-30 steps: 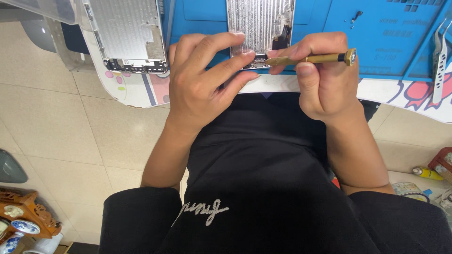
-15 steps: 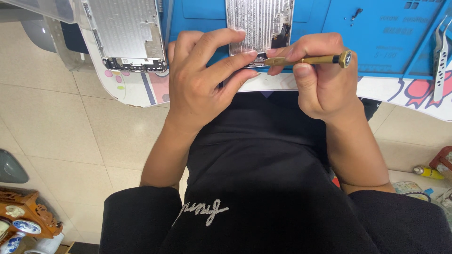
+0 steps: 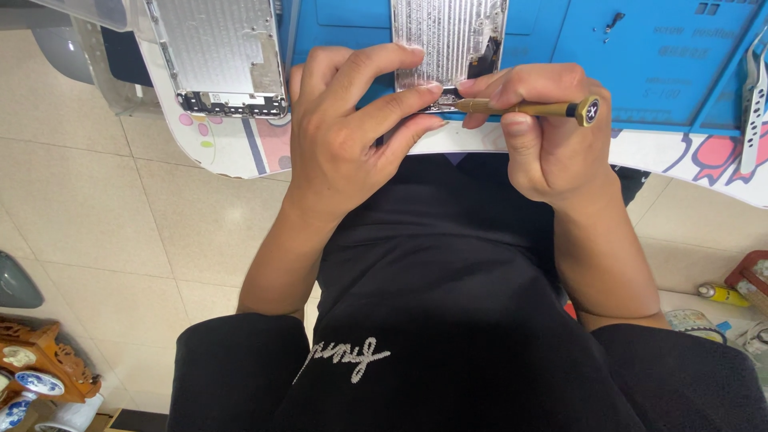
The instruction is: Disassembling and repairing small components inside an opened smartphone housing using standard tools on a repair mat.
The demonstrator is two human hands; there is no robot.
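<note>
The right hand point(image 3: 552, 136) pinches a brass-coloured precision screwdriver point(image 3: 524, 106) between thumb and forefinger, the shaft lying nearly level and its tip set at the lower edge of a silver phone housing point(image 3: 448, 40). The left hand point(image 3: 352, 136) closes its grip on that same lower edge, thumb and fingertips pressed together around the corner to steady it right beside the driver's tip. The housing lies face-open on a blue repair mat point(image 3: 640, 56) at the near edge of the worktop point(image 3: 240, 152). By the look of it, a small screw at the bottom of the housing is being worked; the tip itself is hidden behind the fingers. A second silver housing point(image 3: 220, 52) lies well apart to the left, and tweezers point(image 3: 752, 96) rest at the mat's right edge.
</note>
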